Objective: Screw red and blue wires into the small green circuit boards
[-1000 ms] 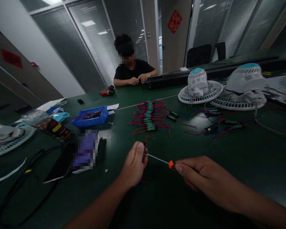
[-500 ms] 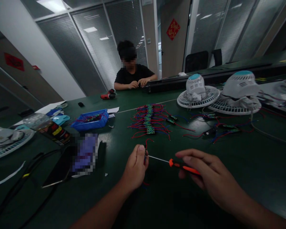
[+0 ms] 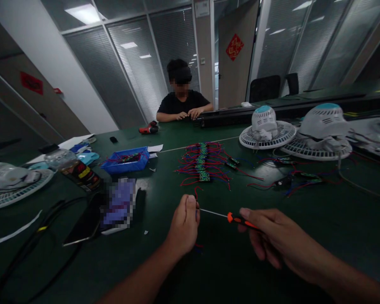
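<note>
My left hand [image 3: 184,226] is closed around a small part with a red wire [image 3: 196,192] curling up from it and another red wire below the fist. My right hand [image 3: 274,238] grips the orange handle of a thin screwdriver [image 3: 237,219]. Its metal shaft points left and its tip meets the part in my left hand. Both hands hover just above the dark green table [image 3: 319,219]. Beyond them lies a row of small green circuit boards with red and blue wires [image 3: 203,162].
Two white fan housings [image 3: 266,124] [image 3: 323,128] lie at the right, loose wired boards [image 3: 291,179] before them. A blue tray [image 3: 126,160] of parts, a bottle [image 3: 74,166], a phone [image 3: 82,221] and a fan grille [image 3: 15,185] sit left. A person [image 3: 183,99] works across the table beside a red tool [image 3: 148,128].
My right hand has shifted its grip along the screwdriver handle, fingers loosening then closing further back. The view tilted up slightly. My left hand stays put.
</note>
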Demonstrator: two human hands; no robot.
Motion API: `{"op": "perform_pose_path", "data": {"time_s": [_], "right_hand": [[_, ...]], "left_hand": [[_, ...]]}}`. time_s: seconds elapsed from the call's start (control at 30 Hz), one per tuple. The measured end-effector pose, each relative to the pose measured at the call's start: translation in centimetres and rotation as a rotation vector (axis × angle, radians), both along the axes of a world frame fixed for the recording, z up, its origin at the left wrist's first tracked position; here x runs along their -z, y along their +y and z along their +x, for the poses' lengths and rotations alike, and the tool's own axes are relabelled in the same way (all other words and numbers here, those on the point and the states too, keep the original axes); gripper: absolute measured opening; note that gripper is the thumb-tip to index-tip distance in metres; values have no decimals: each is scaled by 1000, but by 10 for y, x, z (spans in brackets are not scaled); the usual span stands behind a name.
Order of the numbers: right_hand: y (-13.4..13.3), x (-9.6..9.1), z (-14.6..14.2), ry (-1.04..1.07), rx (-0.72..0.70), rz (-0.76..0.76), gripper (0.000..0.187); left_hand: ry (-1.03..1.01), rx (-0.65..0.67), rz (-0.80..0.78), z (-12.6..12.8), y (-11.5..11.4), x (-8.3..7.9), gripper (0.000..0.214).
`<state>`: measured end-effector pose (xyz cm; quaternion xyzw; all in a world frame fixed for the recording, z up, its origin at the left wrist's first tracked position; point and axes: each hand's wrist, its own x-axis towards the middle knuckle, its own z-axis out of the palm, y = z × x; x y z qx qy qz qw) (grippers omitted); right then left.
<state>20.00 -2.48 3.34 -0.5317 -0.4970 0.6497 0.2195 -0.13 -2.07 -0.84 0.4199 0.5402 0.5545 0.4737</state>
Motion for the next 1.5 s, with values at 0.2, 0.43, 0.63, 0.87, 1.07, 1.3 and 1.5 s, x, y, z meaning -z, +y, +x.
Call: {"op": "perform_pose_path", "data": {"time_s": [0.2,0.43,0.63,0.87,1.07,1.3,1.5], "right_hand": [[-2,0,1,-138,-42,152,45],[-2,-6,2,-196,-72,309,34],[-2,-7,4,-212,-53,340,34],[-3,-9,4,-252,-27,434,27],[-5,-9,4,-250,-16,470,24],[-6,-9,4,-266,-34,588,20],[-10,-7,4,-308,1,619,37]], "left_hand": [[9,-3,-27,1,0,-3,45],[-42,-23,-55,3,-1,-2,45],[-27,-18,-41,2,-2,0,43],[-81,-41,-53,3,0,3,42],[-88,-44,-65,3,0,4,41],[-74,-44,-69,2,-1,2,43],[-109,-70,-77,3,0,1,44]]}}
